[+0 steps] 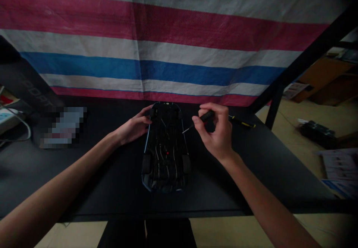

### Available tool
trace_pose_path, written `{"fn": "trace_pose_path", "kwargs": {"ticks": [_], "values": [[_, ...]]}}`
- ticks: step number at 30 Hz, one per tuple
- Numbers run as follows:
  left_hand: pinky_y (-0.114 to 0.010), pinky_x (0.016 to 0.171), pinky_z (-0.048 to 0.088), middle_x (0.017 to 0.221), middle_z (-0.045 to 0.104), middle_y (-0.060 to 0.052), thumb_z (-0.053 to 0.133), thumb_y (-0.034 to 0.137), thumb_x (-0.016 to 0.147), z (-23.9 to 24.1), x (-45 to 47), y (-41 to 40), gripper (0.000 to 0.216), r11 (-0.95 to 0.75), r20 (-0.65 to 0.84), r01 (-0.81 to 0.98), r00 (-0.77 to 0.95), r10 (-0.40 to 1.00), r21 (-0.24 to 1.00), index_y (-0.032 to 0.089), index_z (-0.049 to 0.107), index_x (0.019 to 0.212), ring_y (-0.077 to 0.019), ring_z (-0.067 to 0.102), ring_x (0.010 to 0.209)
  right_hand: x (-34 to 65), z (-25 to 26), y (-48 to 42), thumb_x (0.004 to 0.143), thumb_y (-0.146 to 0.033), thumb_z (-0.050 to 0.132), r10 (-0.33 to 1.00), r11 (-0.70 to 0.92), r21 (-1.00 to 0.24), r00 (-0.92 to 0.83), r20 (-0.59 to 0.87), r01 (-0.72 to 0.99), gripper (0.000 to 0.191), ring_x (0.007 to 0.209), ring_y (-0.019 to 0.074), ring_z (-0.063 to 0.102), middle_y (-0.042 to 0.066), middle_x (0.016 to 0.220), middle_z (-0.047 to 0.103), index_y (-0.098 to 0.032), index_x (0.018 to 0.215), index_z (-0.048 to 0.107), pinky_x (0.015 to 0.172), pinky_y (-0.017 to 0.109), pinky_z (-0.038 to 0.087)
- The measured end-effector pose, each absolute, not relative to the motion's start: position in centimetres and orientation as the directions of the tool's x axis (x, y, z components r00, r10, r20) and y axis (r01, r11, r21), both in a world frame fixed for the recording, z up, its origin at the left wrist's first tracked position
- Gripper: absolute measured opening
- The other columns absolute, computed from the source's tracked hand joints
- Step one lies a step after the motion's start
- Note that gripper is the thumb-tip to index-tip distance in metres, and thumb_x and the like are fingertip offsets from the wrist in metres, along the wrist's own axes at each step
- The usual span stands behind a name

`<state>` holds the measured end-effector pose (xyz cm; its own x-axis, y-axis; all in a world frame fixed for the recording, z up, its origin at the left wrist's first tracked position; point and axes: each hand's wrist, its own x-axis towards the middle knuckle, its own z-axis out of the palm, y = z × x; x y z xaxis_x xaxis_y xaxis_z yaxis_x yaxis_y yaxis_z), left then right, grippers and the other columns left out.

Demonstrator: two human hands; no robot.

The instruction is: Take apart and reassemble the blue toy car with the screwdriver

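A dark toy car (165, 149) lies upside down on the black table (251, 173), its underside and wheels facing up. My left hand (134, 126) grips the car's far left corner, fingers curled on its edge. My right hand (216, 130) pinches a small black-handled screwdriver (199, 120); its metal tip points down-left and ends just beside the car's right edge.
A second screwdriver with yellow marks (242, 123) lies on the table behind my right hand. A blurred flat object (65, 126) and a black box (30, 87) sit at the left, with a white cable (21, 123). A striped tarp (167, 43) hangs behind.
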<state>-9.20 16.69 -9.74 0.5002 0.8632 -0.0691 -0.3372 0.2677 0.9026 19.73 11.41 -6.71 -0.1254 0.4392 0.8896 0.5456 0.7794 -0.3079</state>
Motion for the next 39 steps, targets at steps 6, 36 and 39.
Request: {"fn": "trace_pose_path", "kwargs": {"ticks": [6,36,39], "values": [[-0.042,0.106,0.047,0.141,0.068,-0.004,0.07,0.013,0.078,-9.3,-8.7,16.5,0.066,0.267,-0.091,-0.331,0.462,0.882,0.905,0.029,0.061,0.142,-0.0266,0.063,0.121,19.2,-5.2,11.8,0.106,-0.03,0.06,0.433,0.805,-0.263,-0.224,0.873,0.533,0.015,0.086,0.0181,0.072,0.002,0.107,0.075,-0.028,0.121,0.064,0.076,0.033,0.059],[-0.042,0.104,0.05,0.141,0.069,-0.004,0.066,0.013,0.084,-9.5,-9.1,16.7,0.065,0.238,-0.057,-0.315,0.491,0.869,0.919,0.03,0.06,0.146,-0.0272,0.065,0.121,19.0,-4.9,12.9,0.108,-0.032,0.057,0.503,0.806,-0.372,-0.201,0.841,0.46,0.014,0.082,0.0159,0.069,0.001,0.103,0.074,-0.026,0.115,0.067,0.075,0.03,0.056],[-0.042,0.106,0.048,0.143,0.068,-0.004,0.066,0.013,0.084,-9.7,-9.1,16.7,0.065,0.244,-0.066,-0.316,0.482,0.873,0.917,0.031,0.059,0.147,-0.0274,0.063,0.124,19.1,-4.6,12.5,0.11,-0.03,0.047,0.454,0.839,-0.315,-0.253,0.854,0.443,0.024,0.095,0.0204,0.07,0.005,0.109,0.073,-0.025,0.122,0.067,0.086,0.037,0.058]]}}
